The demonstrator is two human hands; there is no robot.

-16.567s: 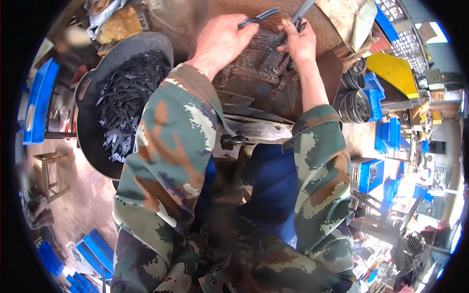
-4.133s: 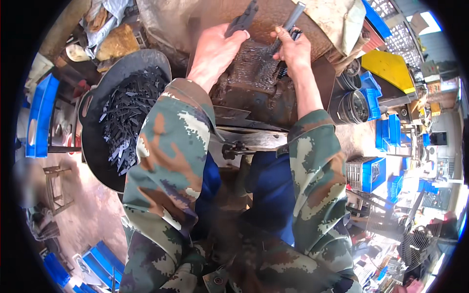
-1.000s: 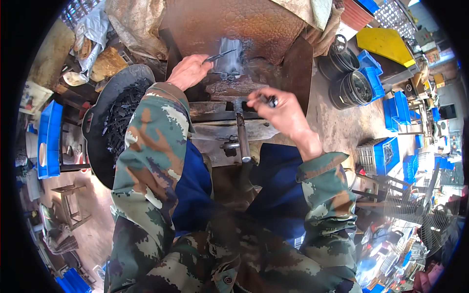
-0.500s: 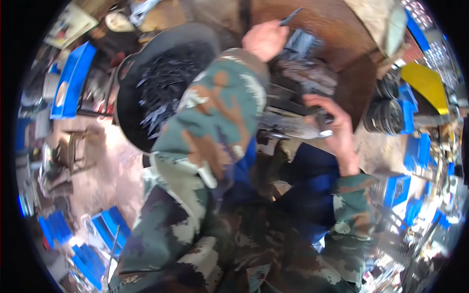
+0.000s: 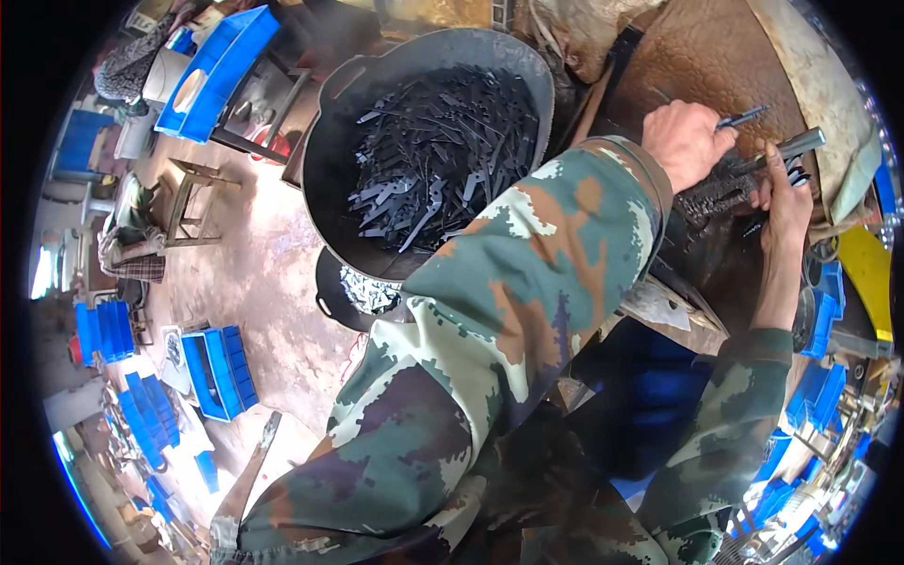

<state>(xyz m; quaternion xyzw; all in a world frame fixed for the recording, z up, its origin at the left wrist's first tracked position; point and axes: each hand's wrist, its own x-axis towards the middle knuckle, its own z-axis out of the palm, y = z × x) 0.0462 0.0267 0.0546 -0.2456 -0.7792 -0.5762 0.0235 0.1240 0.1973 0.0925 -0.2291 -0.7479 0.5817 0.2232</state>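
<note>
My left hand [image 5: 684, 143], at the upper right, is closed around a thin dark metal piece [image 5: 744, 118] whose pointed end sticks out to the right. Just right of it, my right hand [image 5: 787, 200] grips a grey metal bar [image 5: 805, 143] with a round end, its thumb lying against the bar. Small shiny dark parts [image 5: 799, 177] show by the right fingers; whether they are held I cannot tell. Beneath both hands lies a rough dark metal block [image 5: 708, 200], partly covered by them. Left of my left sleeve stands a wide black pan [image 5: 325, 155] heaped with dark flat metal pieces [image 5: 438, 141].
A smaller black container [image 5: 330, 282] of bright metal bits sits below the pan. A brown, worn surface [image 5: 678, 52] stretches behind my hands. Blue bins [image 5: 218, 372] and a wooden stool [image 5: 193, 202] stand on the floor to the left. A yellow panel [image 5: 864, 273] is at the right.
The view has swung left, so the pan shows more fully. My right hand has come up and closer to my left hand, which still holds the thin dark piece.
</note>
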